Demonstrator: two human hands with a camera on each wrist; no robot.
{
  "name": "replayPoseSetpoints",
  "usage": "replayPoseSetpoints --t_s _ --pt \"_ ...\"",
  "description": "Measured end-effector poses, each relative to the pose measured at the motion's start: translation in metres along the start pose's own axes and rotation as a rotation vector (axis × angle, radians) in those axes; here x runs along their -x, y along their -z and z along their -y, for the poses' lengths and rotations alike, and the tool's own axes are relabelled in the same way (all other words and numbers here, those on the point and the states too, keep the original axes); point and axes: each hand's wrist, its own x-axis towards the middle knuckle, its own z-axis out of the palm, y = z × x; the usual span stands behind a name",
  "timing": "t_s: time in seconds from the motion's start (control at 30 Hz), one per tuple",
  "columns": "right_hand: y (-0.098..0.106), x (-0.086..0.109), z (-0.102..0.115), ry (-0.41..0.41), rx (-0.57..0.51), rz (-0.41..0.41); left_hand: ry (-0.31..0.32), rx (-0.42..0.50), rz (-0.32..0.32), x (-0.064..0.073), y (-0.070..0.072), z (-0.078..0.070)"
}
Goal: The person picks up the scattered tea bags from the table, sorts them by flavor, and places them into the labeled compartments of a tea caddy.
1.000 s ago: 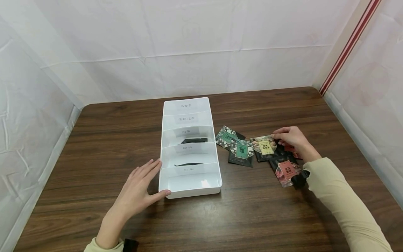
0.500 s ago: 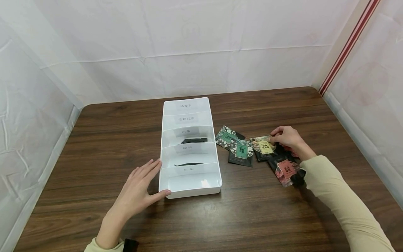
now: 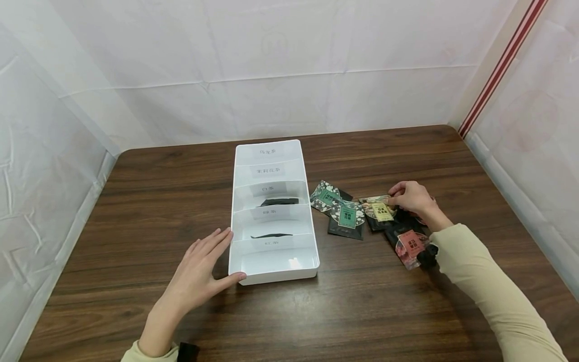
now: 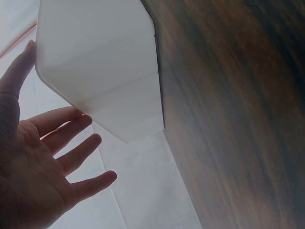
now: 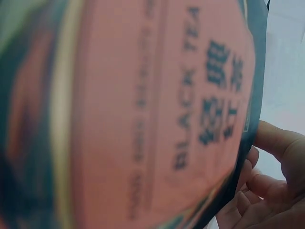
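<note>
A white divided box (image 3: 278, 278) lies lengthwise on the table, a paper label on each compartment. My left hand (image 3: 194, 276) rests against its near left corner, fingers straight; in the left wrist view, the thumb and fingertips touch the box's rim (image 4: 62, 90). Dark sachets (image 3: 279, 202) stand in two middle compartments. To the right, my right hand (image 3: 412, 197) has thumb and forefinger at the upper right corner of a yellow-labelled tea sachet (image 3: 380, 212), pinching it. A pink-labelled black tea sachet (image 3: 410, 244) lies under the wrist and fills much of the right wrist view.
Green-labelled tea sachets (image 3: 347, 218) overlap between the box and the yellow-labelled one. More dark sachets lie partly hidden beneath the right hand. The brown wooden table (image 3: 172, 201) is bordered by white sheeting (image 3: 271, 65) at the back and sides.
My right hand has shifted slightly left, onto the corner of the yellow-labelled sachet, and covers more of the red one behind it. The left hand and the box stay put.
</note>
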Motion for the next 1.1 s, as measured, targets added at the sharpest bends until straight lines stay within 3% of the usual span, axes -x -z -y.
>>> replayPoseSetpoints --t_s 0.7,1.1 --pt "0.0001 0.0060 -0.0005 -0.008 0.015 -0.043 -0.005 0.000 -0.006 -0.0007 -0.0011 0.0007" --pt "-0.0007 0.0033 -0.0031 0.041 -0.001 0.023 -0.011 0.003 -0.011 -0.0010 -0.0008 0.0004"
